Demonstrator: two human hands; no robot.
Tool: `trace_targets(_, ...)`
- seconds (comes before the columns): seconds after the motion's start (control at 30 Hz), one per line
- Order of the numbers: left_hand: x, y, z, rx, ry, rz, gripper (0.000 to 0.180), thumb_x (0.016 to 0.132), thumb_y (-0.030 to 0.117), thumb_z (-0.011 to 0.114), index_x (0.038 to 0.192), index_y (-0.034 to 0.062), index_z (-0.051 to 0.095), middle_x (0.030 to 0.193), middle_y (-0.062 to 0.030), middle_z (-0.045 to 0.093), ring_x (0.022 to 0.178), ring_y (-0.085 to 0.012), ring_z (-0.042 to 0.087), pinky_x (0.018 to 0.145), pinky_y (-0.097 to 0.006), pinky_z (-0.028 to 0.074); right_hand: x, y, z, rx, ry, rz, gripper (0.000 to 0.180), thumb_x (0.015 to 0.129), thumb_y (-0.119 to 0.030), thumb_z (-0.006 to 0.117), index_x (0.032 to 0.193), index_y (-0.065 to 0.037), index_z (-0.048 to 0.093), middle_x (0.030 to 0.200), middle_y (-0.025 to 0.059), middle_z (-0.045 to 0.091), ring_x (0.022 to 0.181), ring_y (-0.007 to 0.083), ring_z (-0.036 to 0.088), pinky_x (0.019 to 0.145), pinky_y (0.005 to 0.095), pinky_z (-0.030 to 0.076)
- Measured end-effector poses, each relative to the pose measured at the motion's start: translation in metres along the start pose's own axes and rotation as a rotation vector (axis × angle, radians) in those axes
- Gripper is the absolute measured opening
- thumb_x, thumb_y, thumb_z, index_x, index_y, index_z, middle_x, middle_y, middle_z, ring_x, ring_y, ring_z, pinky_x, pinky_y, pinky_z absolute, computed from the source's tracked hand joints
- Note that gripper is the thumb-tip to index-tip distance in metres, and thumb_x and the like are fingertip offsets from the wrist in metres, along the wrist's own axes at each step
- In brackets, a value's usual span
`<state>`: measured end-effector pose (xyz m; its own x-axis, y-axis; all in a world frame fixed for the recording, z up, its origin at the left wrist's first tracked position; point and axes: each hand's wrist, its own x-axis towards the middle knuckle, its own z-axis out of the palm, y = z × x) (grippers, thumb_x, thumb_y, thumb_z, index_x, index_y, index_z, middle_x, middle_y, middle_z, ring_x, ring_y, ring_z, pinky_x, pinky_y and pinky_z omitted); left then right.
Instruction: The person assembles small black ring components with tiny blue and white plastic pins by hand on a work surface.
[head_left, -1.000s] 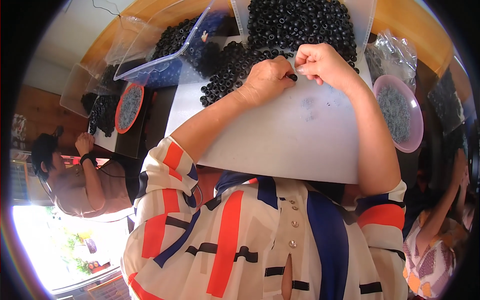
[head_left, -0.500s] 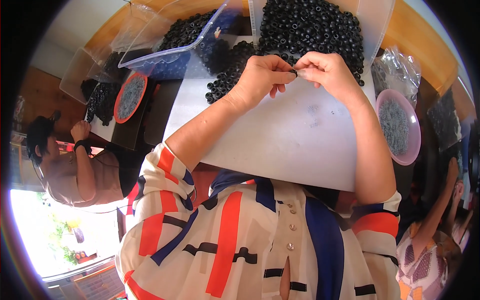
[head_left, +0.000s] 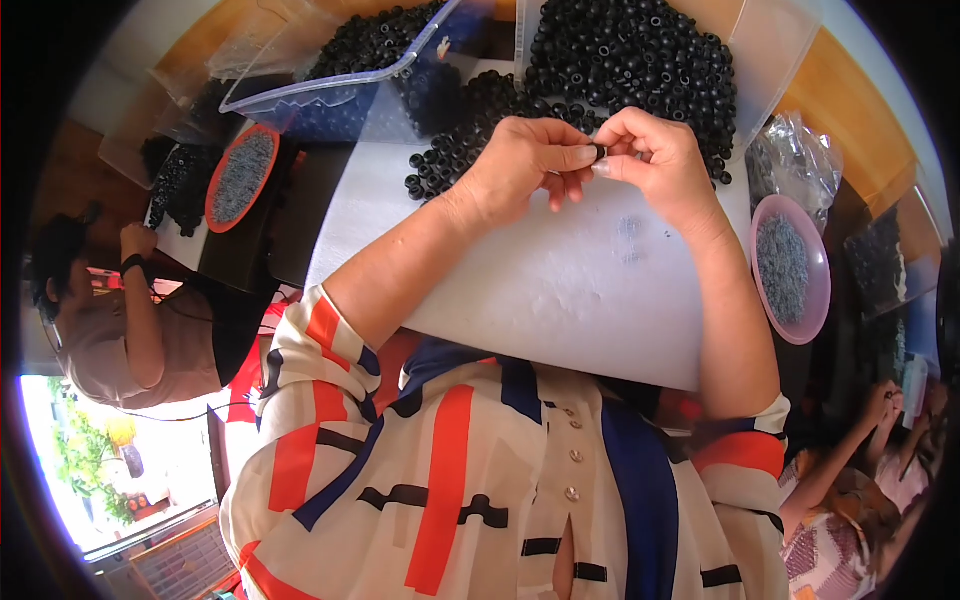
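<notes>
My two hands meet above the far part of the white board (head_left: pixel 500 290). Between the fingertips sits one small black ring-like part (head_left: pixel 600 152), mostly covered by fingers. My left hand (head_left: pixel 530 165) pinches it with thumb and forefinger. From the other side, my right hand (head_left: pixel 655 150) closes on the same part with its thumb and a bent forefinger. Many matching black parts (head_left: pixel 450 155), rounded and with a hole, lie loose just beyond my left hand. More of them fill a clear tub (head_left: pixel 630 60) lying behind my hands.
At the right stands a pink bowl (head_left: pixel 826 290) of small grey pieces, beside a clear plastic bag (head_left: pixel 805 160). A blue-tinted clear bin (head_left: pixel 330 125) of black parts is at the left. Beyond it are an orange bowl (head_left: pixel 212 215) and a person (head_left: pixel 150 330). Other people sit lower right.
The black part shows more between my fingertips, and my right forefinger and thumb now bend around it. The whole view has shifted slightly.
</notes>
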<state>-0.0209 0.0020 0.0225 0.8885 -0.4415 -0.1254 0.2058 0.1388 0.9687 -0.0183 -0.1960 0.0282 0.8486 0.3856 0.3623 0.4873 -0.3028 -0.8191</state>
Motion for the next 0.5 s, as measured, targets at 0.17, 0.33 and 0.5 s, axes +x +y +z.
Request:
trace_targets(0.17, 0.006, -0.003, -0.006, 0.045, 0.023, 0.016, 0.015, 0.091, 0.008, 0.064, 0.099, -0.0043, 0.064, 0.08, -0.0095, 0.066, 0.064, -0.0163, 0.064, 0.048, -0.027, 0.046, 0.004, 0.008, -0.025, -0.162, 0.146, -0.005, 0.01, 0.076, -0.003, 0.072, 0.082, -0.004, 0.064, 0.066, 0.0011, 0.062, 0.061, 0.0075, 0.055, 0.057, 0.0253, 0.044)
trace_targets(0.33, 0.005, -0.007, -0.011, 0.173, 0.048, 0.048, 0.016, 0.091, 0.01, 0.065, 0.099, -0.0038, 0.064, 0.079, -0.0075, 0.066, 0.063, -0.0133, 0.062, 0.049, -0.025, 0.046, 0.001, -0.009, -0.033, -1.001, 0.011, 0.225, 0.007, 0.08, -0.01, 0.064, 0.082, -0.005, 0.068, 0.08, 0.0126, 0.068, 0.073, 0.0333, 0.065, 0.067, 0.0429, 0.049)
trace_targets(0.5, 0.005, -0.01, -0.005, 0.178, 0.031, 0.051, 0.016, 0.091, 0.01, 0.065, 0.1, -0.0035, 0.064, 0.08, -0.0064, 0.066, 0.064, -0.0126, 0.062, 0.05, -0.025, 0.046, -0.002, 0.002, -0.014, -1.137, -0.166, 0.223, 0.01, 0.075, -0.006, 0.062, 0.082, -0.004, 0.068, 0.09, 0.0133, 0.069, 0.086, 0.0336, 0.066, 0.075, 0.0457, 0.051)
